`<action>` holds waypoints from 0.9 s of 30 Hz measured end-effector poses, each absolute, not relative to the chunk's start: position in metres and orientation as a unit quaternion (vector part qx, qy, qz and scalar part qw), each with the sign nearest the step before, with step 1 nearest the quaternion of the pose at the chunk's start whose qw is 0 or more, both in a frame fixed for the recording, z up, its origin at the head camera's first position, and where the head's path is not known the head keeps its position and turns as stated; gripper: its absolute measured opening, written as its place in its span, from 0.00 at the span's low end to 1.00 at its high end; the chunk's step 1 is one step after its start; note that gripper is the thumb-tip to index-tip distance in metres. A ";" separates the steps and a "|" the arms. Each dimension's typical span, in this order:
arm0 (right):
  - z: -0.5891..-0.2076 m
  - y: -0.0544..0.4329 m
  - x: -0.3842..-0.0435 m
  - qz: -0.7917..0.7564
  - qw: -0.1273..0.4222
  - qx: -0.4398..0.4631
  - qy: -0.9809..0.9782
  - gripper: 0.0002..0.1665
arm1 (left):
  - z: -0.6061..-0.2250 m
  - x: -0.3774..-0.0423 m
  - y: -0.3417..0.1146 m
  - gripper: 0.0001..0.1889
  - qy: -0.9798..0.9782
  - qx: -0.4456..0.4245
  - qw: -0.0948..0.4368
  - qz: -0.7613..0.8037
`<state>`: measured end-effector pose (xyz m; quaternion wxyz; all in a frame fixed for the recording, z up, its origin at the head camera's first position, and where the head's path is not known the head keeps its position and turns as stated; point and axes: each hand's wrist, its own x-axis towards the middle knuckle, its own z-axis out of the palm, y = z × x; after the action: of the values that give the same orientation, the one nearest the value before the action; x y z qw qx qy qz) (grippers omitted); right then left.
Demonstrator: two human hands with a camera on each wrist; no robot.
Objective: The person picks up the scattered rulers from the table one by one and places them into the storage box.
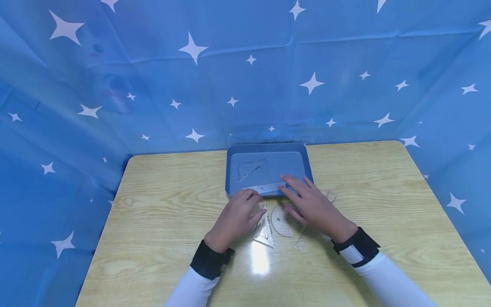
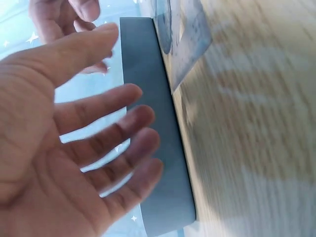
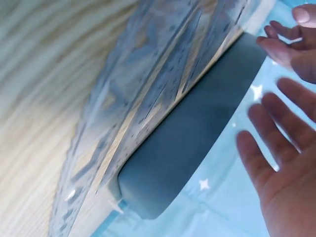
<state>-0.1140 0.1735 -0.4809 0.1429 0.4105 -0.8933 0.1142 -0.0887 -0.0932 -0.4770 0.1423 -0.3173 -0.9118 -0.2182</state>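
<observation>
My left hand (image 1: 235,217), fingers spread and holding nothing, hovers at the front edge of a blue tray (image 1: 307,164). Over the tray's front right corner reaches my right hand (image 1: 316,209), also with loose fingers and nothing held. Inside the tray, a clear straight ruler (image 1: 266,187) lies along the front side, partly behind the fingers. A clear set square (image 1: 249,171) lies farther back on the tray floor. Between my hands on the table are a second set square (image 1: 268,241) and a clear protractor (image 1: 281,221). Another clear ruler (image 1: 300,244) runs slantwise under my right hand, which hides its middle.
The tray stands at the back of a light wood table (image 1: 165,221). A blue curtain (image 1: 264,76) with white stars hangs right behind the table and along both sides. Light glares off the tabletop in front of the set square.
</observation>
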 end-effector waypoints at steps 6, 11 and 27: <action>-0.485 0.165 -0.109 0.123 0.173 0.442 -0.872 0.36 | -0.484 -0.080 -0.094 0.16 -0.912 -0.320 0.113 -0.229; -0.488 0.160 -0.103 0.136 0.164 0.465 -0.860 0.29 | -0.491 -0.075 -0.093 0.20 -0.926 -0.298 0.078 -0.219; -0.503 0.133 -0.093 0.071 0.108 0.512 -0.849 0.16 | -0.505 -0.067 -0.094 0.24 -0.957 -0.234 0.013 -0.170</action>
<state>-0.0931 0.1328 -0.5032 0.1084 0.5121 -0.8491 0.0711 -0.0668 -0.0945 -0.5048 0.0131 -0.2339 -0.9571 -0.1704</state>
